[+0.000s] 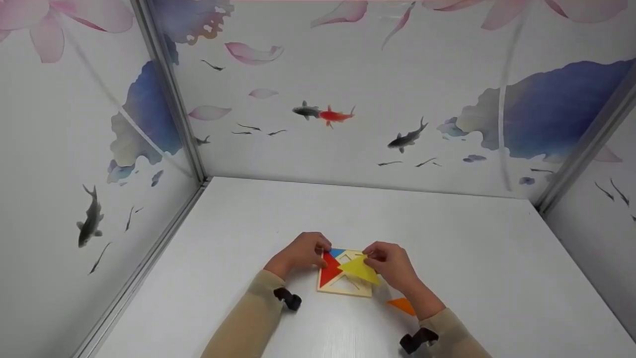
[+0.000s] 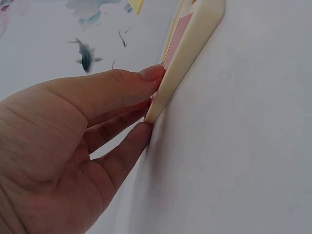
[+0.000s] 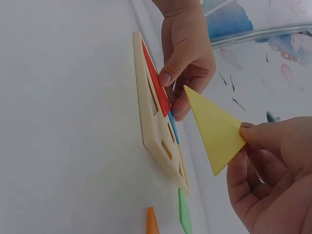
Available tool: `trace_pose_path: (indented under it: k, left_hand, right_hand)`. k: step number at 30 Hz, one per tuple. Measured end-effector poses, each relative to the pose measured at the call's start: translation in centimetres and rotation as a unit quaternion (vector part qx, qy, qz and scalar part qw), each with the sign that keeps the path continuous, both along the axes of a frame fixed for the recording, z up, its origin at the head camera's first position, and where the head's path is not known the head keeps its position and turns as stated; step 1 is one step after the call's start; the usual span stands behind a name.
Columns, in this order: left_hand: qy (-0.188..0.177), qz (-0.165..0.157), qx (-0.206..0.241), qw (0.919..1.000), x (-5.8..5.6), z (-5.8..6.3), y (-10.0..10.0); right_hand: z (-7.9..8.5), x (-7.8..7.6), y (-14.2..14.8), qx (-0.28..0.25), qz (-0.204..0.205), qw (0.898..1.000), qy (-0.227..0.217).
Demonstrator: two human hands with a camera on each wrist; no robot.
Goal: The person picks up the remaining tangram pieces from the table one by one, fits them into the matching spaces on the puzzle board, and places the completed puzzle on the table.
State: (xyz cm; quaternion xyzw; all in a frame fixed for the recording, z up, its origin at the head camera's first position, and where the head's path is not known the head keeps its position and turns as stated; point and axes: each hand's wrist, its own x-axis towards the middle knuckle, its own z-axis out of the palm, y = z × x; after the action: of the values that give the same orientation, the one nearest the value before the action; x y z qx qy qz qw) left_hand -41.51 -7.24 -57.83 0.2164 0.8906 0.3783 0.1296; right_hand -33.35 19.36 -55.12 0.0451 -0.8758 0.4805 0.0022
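A square wooden tangram board (image 1: 355, 291) lies on the table. A red triangle (image 1: 329, 272) fills its left side and a blue triangle (image 1: 336, 252) sits at its far corner; bare recesses show elsewhere. My left hand (image 1: 302, 251) grips the board's left edge, thumb on the red piece and fingers along the side. Between thumb and fingers of my right hand (image 1: 396, 266) is a yellow triangle (image 3: 214, 130), pinched by one corner. It is held tilted above the board's right half, covering part of it in the head view.
An orange piece (image 1: 401, 305) lies on the white table (image 1: 238, 219) at the board's near right, partly behind my right wrist. The right wrist view also shows a green piece (image 3: 184, 212) beside the board. Painted panels (image 1: 308, 154) enclose the table's back and sides.
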Motion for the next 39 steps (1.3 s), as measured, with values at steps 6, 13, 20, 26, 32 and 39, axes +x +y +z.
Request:
trace_pose_path:
  k: [6,13,20,26,32,39]
  left_hand:
    - [0.002,-0.005,0.009,0.9999,0.0,0.1,0.0]
    - [0.002,-0.002,0.005,1.0000,0.1,0.3,0.1]
    - [0.002,-0.005,0.004,1.0000,0.0,0.4,0.1]
    - [-0.002,-0.001,0.004,1.0000,0.1,0.2,0.1]
    - [-0.001,-0.002,-0.001,1.0000,0.1,0.0,0.0]
    - [0.005,-0.008,0.002,1.0000,-0.1,0.2,-0.1]
  right_hand:
    - [-0.1,0.1,-0.2,0.008,0.009,1.000,-0.004]
    - [-0.1,0.4,-0.5,0.032,0.026,0.999,0.004]
    - [-0.2,0.4,-0.8,0.023,0.045,0.999,0.013]
    - [-0.5,0.6,-0.8,0.015,0.078,0.996,0.026]
    - [-1.1,0.6,-1.0,0.030,0.097,0.994,0.039]
    - [-0.9,0.7,-1.3,0.030,0.106,0.993,0.038]
